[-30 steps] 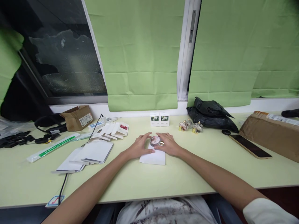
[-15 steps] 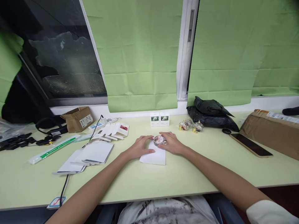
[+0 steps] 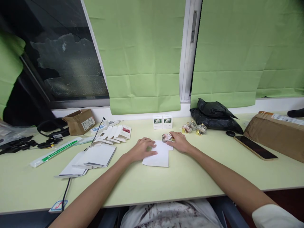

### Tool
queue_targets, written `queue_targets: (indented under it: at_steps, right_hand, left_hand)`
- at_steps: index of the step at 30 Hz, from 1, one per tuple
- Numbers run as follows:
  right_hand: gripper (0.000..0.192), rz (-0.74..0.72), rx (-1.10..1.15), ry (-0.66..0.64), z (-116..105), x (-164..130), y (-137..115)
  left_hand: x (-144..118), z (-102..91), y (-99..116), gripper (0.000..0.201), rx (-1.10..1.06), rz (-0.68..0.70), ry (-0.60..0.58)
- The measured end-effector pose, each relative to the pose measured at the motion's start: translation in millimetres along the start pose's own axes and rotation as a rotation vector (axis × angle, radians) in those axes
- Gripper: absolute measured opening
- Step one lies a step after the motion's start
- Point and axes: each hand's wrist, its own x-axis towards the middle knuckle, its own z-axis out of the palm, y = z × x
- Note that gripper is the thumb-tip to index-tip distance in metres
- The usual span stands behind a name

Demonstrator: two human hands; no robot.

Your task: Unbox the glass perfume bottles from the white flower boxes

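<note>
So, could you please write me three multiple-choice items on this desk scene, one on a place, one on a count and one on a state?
1. Where does the left hand rest?
A. on the flat white carton
B. on the phone
C. on the brown box

2. How many small white boxes stand at the back of the desk?
A. one
B. two
C. four

3. What is the right hand doing?
A. lying open and empty
B. holding a small glass bottle
C. gripping a cable

Answers: 1 A, its fingers lie flat on the carton. 2 B, a pair stands side by side below the blind. 3 B, its fingers close on the bottle just beyond the carton.
</note>
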Motion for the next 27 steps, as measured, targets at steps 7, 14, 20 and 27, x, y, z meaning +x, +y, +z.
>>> queue_targets:
  at_steps: [7, 14, 20, 27]
  right_hand:
    - [0.046, -0.004, -0.054, -0.046, -5, 6, 14]
    - [0.014, 0.065, -0.085, -0.008, -10, 4, 15]
    - [0.019, 0.016, -0.012, 0.055, -13, 2, 2]
    - [0.018, -0.095, 0.144, 0.244, -18, -2, -22]
  left_hand:
    - [0, -4.7, -1, 0.045, 0.019, 0.018, 0.020]
    - [-1, -7.1, 0, 0.045, -0.015, 0.014, 0.041]
    - [-1, -3.0, -1, 0.040, -0.010, 0.019, 0.049]
    - [-1, -1.9, -1, 0.038, 0.056, 0.021, 0.019]
